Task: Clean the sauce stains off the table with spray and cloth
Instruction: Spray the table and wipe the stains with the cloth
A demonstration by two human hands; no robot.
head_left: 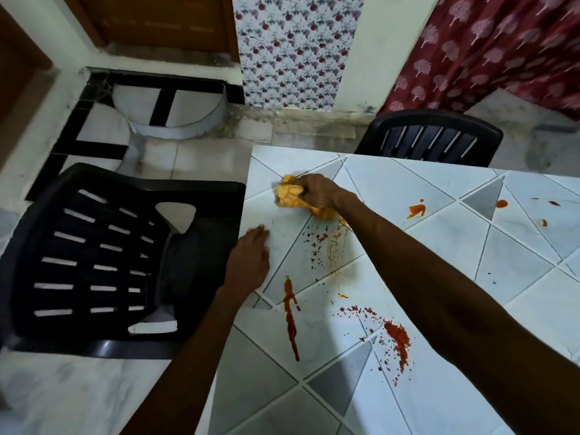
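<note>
My right hand (317,193) grips a bunched yellow cloth (290,194) and presses it onto the white tiled table (455,246) near its far left corner. My left hand (249,262) rests flat, fingers straight, on the table's left edge. A long red sauce streak (291,315) runs down the table in front of me. Red flakes and specks (397,335) lie to its right, with a speckled yellow-red smear (326,246) below the cloth. Orange blobs (416,210) and smaller red drops (501,203) sit further right. No spray bottle is in view.
A black plastic chair (94,259) stands close against the table's left side. A second black chair (433,139) stands at the far edge. A floral panel (295,48) and a red curtain (502,48) hang behind, over a tiled floor (201,158).
</note>
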